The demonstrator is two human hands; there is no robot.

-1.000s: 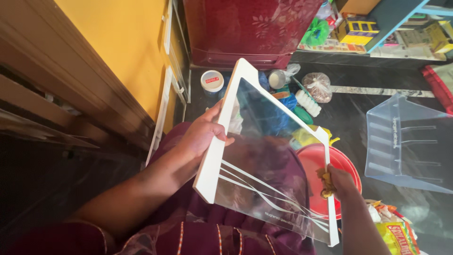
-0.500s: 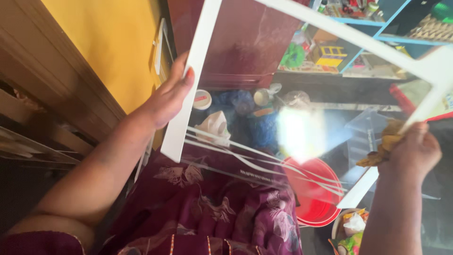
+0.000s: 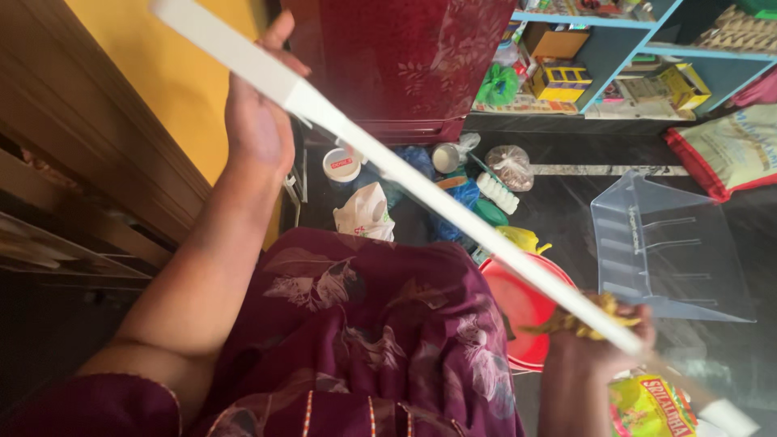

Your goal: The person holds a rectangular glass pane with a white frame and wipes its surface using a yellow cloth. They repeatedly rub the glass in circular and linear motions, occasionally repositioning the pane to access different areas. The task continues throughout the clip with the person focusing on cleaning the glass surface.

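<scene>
I read the white-framed shelf panel (image 3: 421, 194) as held edge-on to the camera, running from 11 o'clock down to 5 o'clock across the view, so only its thin white rim shows. The left hand (image 3: 259, 121) grips the upper end, fingers wrapped around the frame; this carries the weight. The right hand (image 3: 595, 344) is clamped on the lower end with a yellow cloth (image 3: 579, 320) bunched between palm and frame, which likely cushions the grip. The panel hangs above the lap, clear of the red basin (image 3: 518, 311) beneath it. A clear plastic bin (image 3: 664, 251) lies on the floor at 3 o'clock.
</scene>
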